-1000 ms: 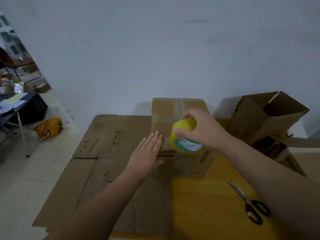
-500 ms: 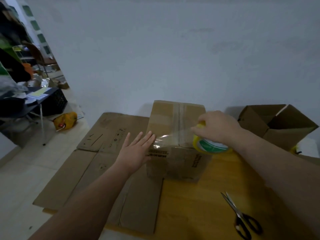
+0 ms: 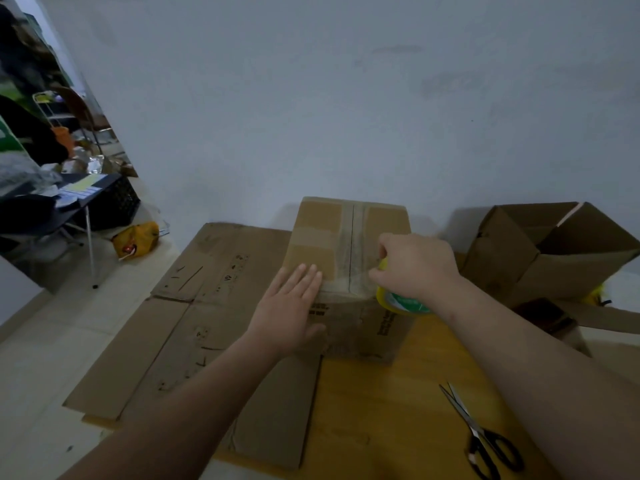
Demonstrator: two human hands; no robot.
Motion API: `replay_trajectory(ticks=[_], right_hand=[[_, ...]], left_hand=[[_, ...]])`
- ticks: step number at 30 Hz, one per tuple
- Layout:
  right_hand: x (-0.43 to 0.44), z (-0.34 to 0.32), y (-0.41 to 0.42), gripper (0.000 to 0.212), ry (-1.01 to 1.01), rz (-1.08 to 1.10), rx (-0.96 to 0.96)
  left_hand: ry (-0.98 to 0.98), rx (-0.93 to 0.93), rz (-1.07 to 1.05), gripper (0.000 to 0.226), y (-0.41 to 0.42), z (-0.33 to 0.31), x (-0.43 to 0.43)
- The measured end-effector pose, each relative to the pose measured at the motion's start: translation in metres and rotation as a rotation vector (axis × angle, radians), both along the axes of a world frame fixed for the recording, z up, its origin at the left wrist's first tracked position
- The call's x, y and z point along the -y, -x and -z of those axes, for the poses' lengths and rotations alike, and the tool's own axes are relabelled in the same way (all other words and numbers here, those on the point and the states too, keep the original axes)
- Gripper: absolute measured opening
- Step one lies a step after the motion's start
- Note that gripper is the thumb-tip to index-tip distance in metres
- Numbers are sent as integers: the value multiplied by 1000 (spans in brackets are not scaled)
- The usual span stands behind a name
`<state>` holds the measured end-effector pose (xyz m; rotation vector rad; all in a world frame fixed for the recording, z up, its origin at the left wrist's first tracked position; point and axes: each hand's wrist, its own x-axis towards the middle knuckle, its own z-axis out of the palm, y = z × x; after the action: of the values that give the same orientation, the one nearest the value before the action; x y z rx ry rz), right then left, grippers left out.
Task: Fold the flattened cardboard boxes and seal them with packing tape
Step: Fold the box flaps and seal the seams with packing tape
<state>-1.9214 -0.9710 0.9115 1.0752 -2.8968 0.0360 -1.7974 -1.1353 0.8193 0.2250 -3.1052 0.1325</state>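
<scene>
A plain pale wall (image 3: 346, 98) with faint smudges fills the back, dimly and evenly lit. A yellow wooden table (image 3: 381, 403) stands against it on a pale floor (image 3: 41, 341). At far left, a cluttered dark table (image 3: 34, 209) on thin metal legs, a black crate (image 3: 119, 202), a yellow bag (image 3: 136, 239) on the floor.

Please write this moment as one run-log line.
left hand: flat on brown cardboard box | right hand: grips yellow tape roll | step: sealing box top

Left hand (image 3: 291, 311) lies flat, fingers straight and together. Right hand (image 3: 417, 265) curls round the tape roll (image 3: 398, 303), both forearms stretched forward
</scene>
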Motion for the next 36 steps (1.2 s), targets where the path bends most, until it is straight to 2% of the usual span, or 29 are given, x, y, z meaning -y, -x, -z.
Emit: replay_trajectory(ticks=[3, 8, 14, 17, 21, 24, 27, 32, 34, 36], right_hand=[[5, 1, -8, 28, -33, -45, -73], [5, 1, -12, 29, 7, -102, -114], [-18, -7, 1, 18, 130, -155, 118], [-40, -1, 12, 31, 324, -82, 229], [-64, 23, 13, 39, 897, 53, 657], [-60, 35, 9, 40, 1104, 119, 765], [-47, 20, 17, 51, 990, 73, 712], [-63, -16, 38, 55, 360, 143, 266], [-81, 2, 43, 58, 212, 223, 257], [-91, 24, 42, 63, 171, 255, 301]], left_hand=[[-52, 31, 95, 84, 16, 5, -25], [-53, -6, 109, 81, 19, 15, -23], [-100, -60, 95, 85, 18, 17, -25], [-113, -74, 85, 87, 18, 16, -24], [-120, -89, 79, 89, 16, 17, -27], [-121, -100, 64, 94, 16, 17, -29], [-144, -108, 28, 99, 17, 18, -32], [-163, -109, 18, 99, 17, 13, -34], [-129, -85, 21, 97, 16, 12, -36], [-111, -86, 13, 95, 16, 11, -37]])
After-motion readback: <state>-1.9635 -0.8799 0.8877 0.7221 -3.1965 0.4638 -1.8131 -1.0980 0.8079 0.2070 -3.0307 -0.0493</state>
